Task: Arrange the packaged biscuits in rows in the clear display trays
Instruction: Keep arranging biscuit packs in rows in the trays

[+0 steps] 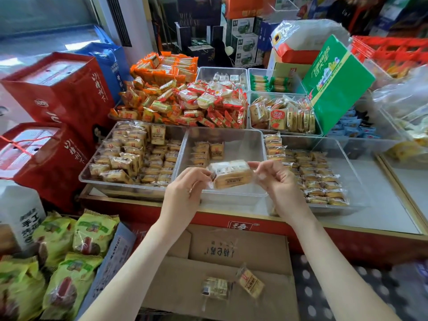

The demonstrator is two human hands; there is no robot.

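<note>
Biscuit stack (231,174) held crosswise above middle tray (231,194), left hand (185,191) and right hand (275,179) pinching opposite ends, started row (208,152) straight beyond.

Glossy clear film wraps the biscuit pack (231,173) (crinkled ends), above a smooth transparent plastic tray (234,194).

Light: bright, even; you get wash-out upper left | Glare: pale sheen on clear plastic display tray (243,195) walls | Shadows: soft, faint on brown cardboard box (238,251) | Focus: clear-wrapped tan biscuit packet (231,174) crisp; red plastic crate (391,52) smeared | Edges: bowed, wide-angle.
</note>
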